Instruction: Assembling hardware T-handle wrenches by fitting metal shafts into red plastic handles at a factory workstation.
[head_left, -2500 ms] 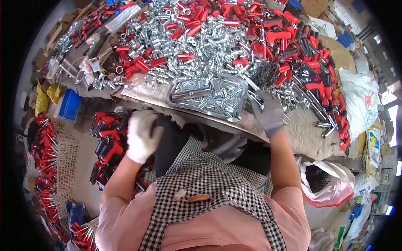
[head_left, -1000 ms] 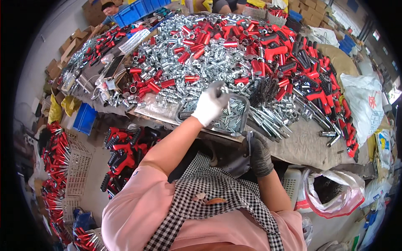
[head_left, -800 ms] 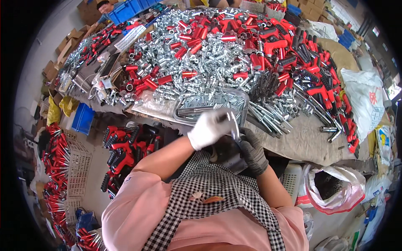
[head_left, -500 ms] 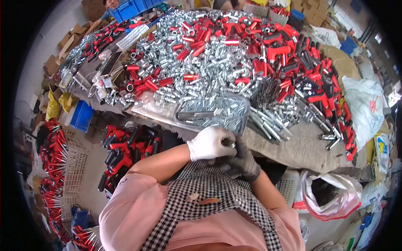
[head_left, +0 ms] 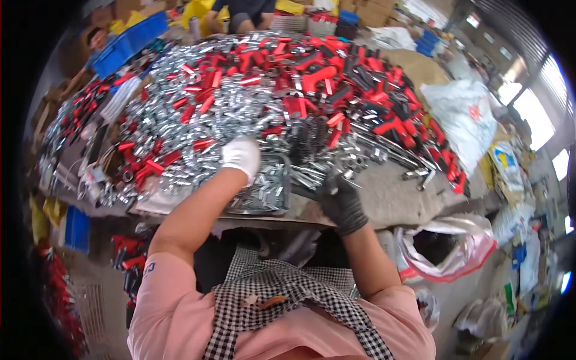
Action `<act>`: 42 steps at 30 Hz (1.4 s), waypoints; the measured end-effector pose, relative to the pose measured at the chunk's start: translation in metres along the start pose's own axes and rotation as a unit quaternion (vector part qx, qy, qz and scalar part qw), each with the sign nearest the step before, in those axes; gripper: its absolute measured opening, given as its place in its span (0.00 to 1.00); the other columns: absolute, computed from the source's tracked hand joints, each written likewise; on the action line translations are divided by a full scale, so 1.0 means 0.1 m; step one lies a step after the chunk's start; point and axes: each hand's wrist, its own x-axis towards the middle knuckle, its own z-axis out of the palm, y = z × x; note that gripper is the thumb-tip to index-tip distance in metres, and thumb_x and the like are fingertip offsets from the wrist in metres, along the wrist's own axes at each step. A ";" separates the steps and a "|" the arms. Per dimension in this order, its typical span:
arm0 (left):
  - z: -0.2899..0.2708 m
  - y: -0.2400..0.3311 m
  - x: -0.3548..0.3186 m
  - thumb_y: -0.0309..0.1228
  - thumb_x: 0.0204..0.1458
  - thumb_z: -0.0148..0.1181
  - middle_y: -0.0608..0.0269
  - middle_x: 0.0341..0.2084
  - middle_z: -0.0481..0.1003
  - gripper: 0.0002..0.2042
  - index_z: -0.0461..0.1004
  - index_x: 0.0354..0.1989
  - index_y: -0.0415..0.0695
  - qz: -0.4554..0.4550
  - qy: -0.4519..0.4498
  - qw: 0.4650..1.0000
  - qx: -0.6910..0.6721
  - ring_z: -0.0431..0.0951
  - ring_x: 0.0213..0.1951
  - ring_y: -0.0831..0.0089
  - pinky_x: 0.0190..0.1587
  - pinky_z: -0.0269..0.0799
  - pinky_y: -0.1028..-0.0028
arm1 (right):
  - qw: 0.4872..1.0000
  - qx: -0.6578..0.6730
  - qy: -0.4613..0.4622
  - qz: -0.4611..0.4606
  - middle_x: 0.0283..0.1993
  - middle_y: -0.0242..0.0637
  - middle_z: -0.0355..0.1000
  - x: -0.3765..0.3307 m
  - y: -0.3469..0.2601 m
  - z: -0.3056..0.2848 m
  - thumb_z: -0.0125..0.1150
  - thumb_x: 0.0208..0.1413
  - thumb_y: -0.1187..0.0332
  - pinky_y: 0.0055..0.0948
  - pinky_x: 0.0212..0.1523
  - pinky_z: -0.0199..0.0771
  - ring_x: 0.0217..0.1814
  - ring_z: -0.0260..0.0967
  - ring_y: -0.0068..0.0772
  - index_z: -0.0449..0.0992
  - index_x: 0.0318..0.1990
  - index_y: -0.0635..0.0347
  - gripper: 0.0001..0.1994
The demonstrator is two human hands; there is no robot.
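Note:
My left hand [head_left: 242,156], in a white glove, reaches into the heap of small shiny metal fittings [head_left: 198,114] just past a clear tray [head_left: 287,201]. Its fingers are blurred and partly lost among the fittings. Short metal pins [head_left: 264,189] fill the tray. My right hand [head_left: 341,204], in a dark grey glove, is at the near edge of the table, by the ends of several long metal rods [head_left: 309,175]. Its fingertips are smeared, so whether they grip anything is unclear. Dark coil-like parts [head_left: 308,141] lie beyond the rods.
Red and black handles [head_left: 384,99] cover the table's right side. A white sack [head_left: 462,120] stands at its right edge, and an open sack [head_left: 441,249] below. A blue crate [head_left: 129,45] is at the far left, near another person. Someone else sits at the far side.
My hands were together in front of my apron, and they have parted. The left went forward to the fittings, the right out to the rods. The view has tilted up and shifted right.

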 end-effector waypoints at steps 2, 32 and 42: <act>-0.08 -0.11 -0.07 0.30 0.49 0.56 0.43 0.34 0.79 0.09 0.77 0.33 0.38 0.022 -0.021 1.000 0.000 0.82 0.36 0.50 0.39 0.78 0.57 | 0.973 -0.041 0.042 0.224 0.29 0.30 0.67 -0.38 0.05 0.26 0.60 0.56 0.64 0.34 0.26 0.68 0.24 0.62 0.35 0.71 0.43 0.57 0.11; -0.34 0.01 -1.72 0.19 0.43 0.69 0.56 0.35 0.80 0.19 0.76 0.46 0.32 0.003 -0.230 0.675 -0.701 0.82 0.34 0.73 0.39 0.78 0.76 | 0.767 -0.595 -0.220 0.095 0.40 0.41 0.77 -0.79 0.20 0.47 0.67 0.49 0.70 0.28 0.38 0.76 0.42 0.74 0.26 0.66 0.57 0.64 0.26; -0.50 -0.52 -1.56 0.41 0.37 0.76 0.45 0.50 0.75 0.41 0.66 0.62 0.42 0.197 0.038 0.910 -0.364 0.75 0.53 0.51 0.55 0.70 0.60 | 0.860 -0.453 -0.170 0.161 0.39 0.36 0.77 -0.90 0.19 0.34 0.71 0.51 0.71 0.27 0.43 0.76 0.40 0.74 0.26 0.76 0.48 0.67 0.17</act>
